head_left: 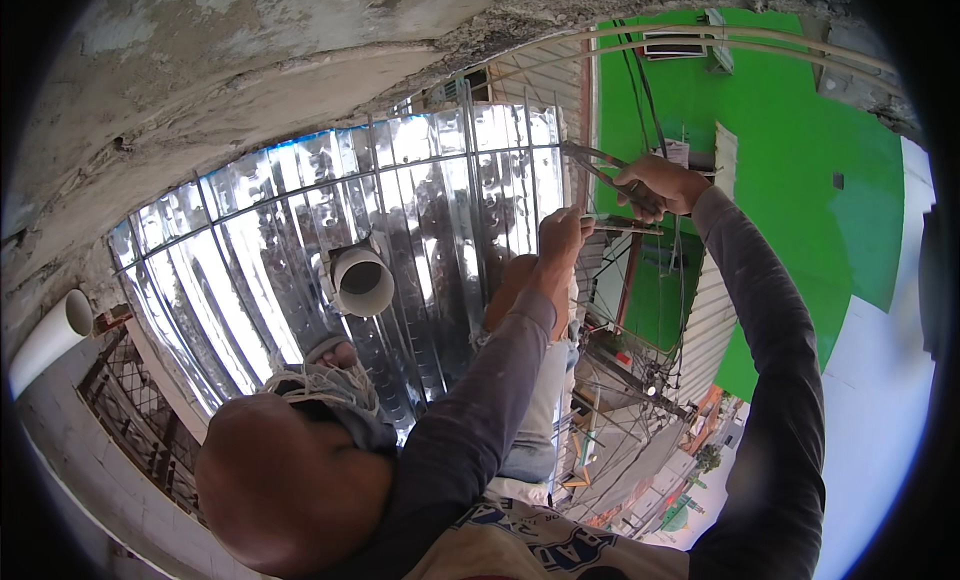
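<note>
Right hand (664, 186) clamped on pincers (592, 162) near rod (520, 149), likely nipping; left hand (563, 232) curled, hold unclear; next needs steady squeeze.

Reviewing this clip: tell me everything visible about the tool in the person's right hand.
The tool is a dark, slim, plier-like hand tool that looks metal, with dull, worn-looking surfaces. Its two handles stand apart, running from a narrow head at upper left down toward the right hand, whose fingers wrap the handle ends and hide them. The head lies by the right end of a thin cross rod over the shiny corrugated sheet; contact there, and whether the jaws are closed, cannot be told.
</note>
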A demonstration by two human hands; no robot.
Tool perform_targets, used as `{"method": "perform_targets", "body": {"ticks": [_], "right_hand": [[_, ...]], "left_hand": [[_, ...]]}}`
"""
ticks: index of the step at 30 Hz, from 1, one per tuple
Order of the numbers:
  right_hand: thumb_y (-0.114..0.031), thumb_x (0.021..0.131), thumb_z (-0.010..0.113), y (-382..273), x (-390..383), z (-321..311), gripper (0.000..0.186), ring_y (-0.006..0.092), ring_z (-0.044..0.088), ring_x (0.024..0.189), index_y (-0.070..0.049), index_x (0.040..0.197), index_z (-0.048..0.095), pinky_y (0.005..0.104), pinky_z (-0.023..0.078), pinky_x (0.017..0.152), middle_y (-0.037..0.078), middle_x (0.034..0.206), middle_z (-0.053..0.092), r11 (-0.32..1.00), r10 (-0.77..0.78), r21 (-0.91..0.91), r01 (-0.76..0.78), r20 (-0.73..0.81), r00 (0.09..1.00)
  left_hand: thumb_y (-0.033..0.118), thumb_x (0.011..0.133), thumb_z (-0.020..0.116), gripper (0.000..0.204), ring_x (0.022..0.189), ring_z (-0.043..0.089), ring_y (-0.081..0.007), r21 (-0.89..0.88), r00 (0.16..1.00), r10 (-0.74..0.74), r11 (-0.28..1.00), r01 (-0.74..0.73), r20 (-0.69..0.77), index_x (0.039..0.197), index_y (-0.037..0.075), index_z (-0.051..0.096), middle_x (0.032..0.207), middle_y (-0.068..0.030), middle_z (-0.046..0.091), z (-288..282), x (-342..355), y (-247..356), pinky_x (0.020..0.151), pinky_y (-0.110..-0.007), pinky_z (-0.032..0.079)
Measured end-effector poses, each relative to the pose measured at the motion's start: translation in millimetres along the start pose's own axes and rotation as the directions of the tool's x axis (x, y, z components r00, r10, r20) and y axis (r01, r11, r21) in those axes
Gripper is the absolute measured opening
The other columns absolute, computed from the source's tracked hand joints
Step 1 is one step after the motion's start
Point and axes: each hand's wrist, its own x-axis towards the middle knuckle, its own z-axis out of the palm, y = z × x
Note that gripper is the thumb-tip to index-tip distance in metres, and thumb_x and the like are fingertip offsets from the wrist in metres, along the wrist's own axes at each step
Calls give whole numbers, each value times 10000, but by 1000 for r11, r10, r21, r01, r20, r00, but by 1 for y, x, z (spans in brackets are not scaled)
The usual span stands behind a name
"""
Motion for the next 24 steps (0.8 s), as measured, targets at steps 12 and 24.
{"method": "perform_targets", "body": {"ticks": [12,24], "right_hand": [[-410,1097,483,-17,0,-3,494,359,763,857,27,1228,673,457,626,799,307,1024,738,976,159,-148,-162,-31,987],[-230,798,807,25,11,10,372,287,669,558,21,1015,639,445,545,552,154,784,696,745,-511,-607,278,-252,822]], "left_hand": [[395,1080,559,466,1187,618,-214,68,969,-216,976,209,117,1386,44,580,1300,-121,683,0,-18,21,1014,-395,416],[432,1056,603,512,1230,594,-223,44,957,-211,977,207,197,1392,49,554,1304,-120,666,-6,-13,23,1047,-412,400]]}}
